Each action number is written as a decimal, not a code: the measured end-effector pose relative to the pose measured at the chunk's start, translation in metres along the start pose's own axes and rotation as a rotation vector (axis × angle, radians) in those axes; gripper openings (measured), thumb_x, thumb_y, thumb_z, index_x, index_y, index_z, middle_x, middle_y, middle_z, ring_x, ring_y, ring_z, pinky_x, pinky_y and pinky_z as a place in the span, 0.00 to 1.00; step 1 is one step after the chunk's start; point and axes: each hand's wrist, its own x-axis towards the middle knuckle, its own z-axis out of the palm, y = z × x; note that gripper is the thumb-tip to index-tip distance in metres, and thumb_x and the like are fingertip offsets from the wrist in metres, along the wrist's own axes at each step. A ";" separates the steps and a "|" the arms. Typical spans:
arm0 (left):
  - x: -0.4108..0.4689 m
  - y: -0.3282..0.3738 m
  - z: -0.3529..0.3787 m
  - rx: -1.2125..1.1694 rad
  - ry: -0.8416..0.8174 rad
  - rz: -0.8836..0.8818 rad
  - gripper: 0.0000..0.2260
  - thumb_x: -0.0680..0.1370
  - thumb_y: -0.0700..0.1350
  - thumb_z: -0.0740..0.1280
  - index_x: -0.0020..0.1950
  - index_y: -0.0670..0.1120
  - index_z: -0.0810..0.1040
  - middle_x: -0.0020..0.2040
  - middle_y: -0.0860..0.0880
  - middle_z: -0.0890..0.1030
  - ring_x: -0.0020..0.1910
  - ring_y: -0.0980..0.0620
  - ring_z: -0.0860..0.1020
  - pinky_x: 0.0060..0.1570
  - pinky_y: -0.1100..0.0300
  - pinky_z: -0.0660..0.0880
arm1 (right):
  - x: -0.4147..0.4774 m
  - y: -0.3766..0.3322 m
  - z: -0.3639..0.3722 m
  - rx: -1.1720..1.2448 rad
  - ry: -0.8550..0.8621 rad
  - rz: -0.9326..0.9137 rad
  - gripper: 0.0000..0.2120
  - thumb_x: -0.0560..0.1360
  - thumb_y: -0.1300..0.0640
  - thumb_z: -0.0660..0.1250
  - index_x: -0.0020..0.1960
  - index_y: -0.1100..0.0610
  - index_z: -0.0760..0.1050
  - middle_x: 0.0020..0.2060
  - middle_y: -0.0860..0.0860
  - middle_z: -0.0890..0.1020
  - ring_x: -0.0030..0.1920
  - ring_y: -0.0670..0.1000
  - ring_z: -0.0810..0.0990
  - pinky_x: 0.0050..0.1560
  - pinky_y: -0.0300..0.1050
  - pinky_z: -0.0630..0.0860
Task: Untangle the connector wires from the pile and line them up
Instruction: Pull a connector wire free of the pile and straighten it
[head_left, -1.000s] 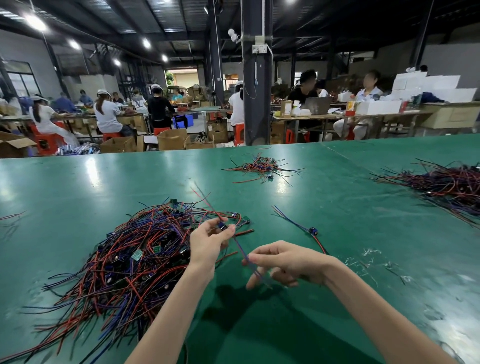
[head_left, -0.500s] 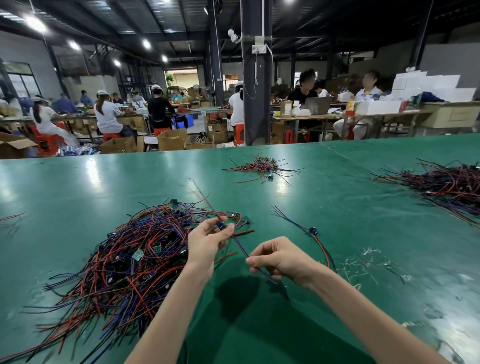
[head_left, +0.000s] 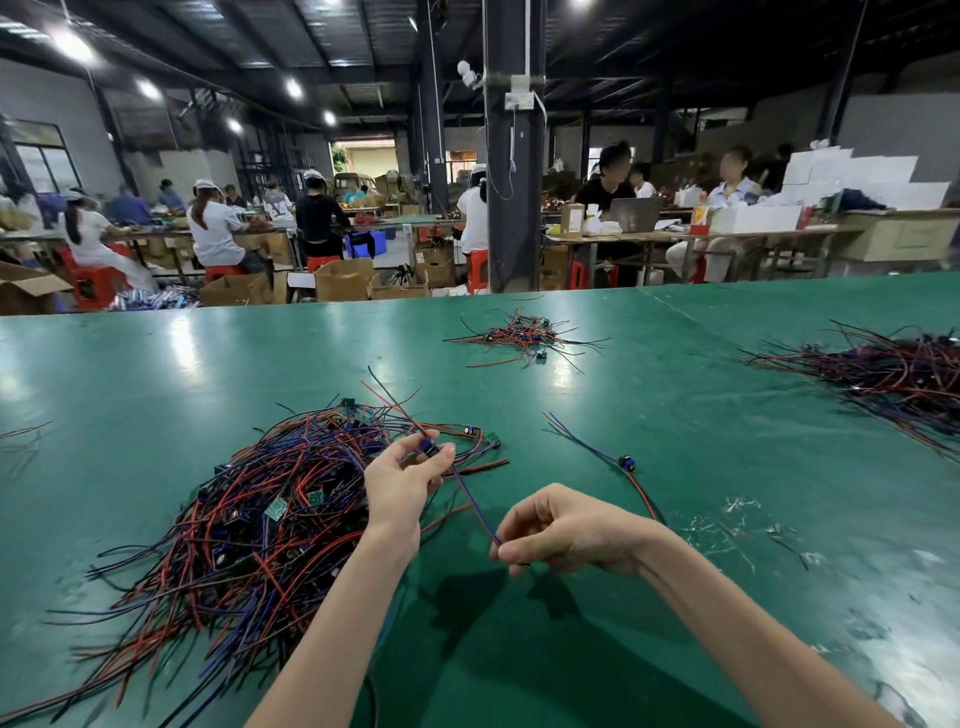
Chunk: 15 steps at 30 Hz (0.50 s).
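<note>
Slack is what has changed in the head view: a second ago a stretch of tail trailed past the fingers of the right hand (head_left: 566, 530), which were straighter. Now almost none shows beyond them, so the connector wire (head_left: 470, 499) runs nearly straight between the two hands. I judge this wire all but free of the pile (head_left: 270, 519) and ready to be laid down. The left hand (head_left: 400, 483) pinches the small blue connector (head_left: 427, 448) between thumb and forefinger, its other fingers curled beneath. The right hand's thumb and forefinger pinch the blue-and-red leads, the remaining fingers curled toward the palm. The wire's long axis lies on a diagonal from the left fingertips down to the right fingertips, with the plug end pointing away from the person and the tail toward them. Thinner leads carry on beyond the left fingers, over the pile. The pile sits left of and beneath the left fingers. Beyond the right fingers, a single wire (head_left: 626, 462) lies on the green table (head_left: 675, 623), on a similar slant.
</note>
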 end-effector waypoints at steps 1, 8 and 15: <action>-0.001 -0.001 0.001 -0.002 -0.007 -0.010 0.09 0.71 0.32 0.72 0.47 0.44 0.79 0.38 0.46 0.75 0.34 0.54 0.72 0.33 0.66 0.70 | -0.001 -0.001 -0.002 -0.014 -0.007 0.004 0.02 0.74 0.60 0.70 0.44 0.58 0.79 0.32 0.50 0.83 0.23 0.43 0.62 0.22 0.35 0.56; -0.017 -0.014 0.021 0.070 -0.187 -0.120 0.09 0.71 0.31 0.71 0.45 0.43 0.79 0.38 0.44 0.73 0.34 0.52 0.70 0.35 0.62 0.69 | 0.008 0.003 -0.002 0.034 0.324 -0.055 0.10 0.73 0.52 0.71 0.34 0.55 0.79 0.26 0.49 0.78 0.20 0.44 0.57 0.20 0.34 0.53; -0.026 -0.027 0.030 0.041 -0.304 -0.163 0.10 0.72 0.33 0.71 0.51 0.44 0.78 0.45 0.47 0.82 0.43 0.53 0.78 0.43 0.62 0.74 | 0.014 0.009 -0.012 0.139 0.529 -0.076 0.07 0.72 0.62 0.71 0.36 0.58 0.77 0.27 0.51 0.81 0.17 0.43 0.61 0.18 0.32 0.55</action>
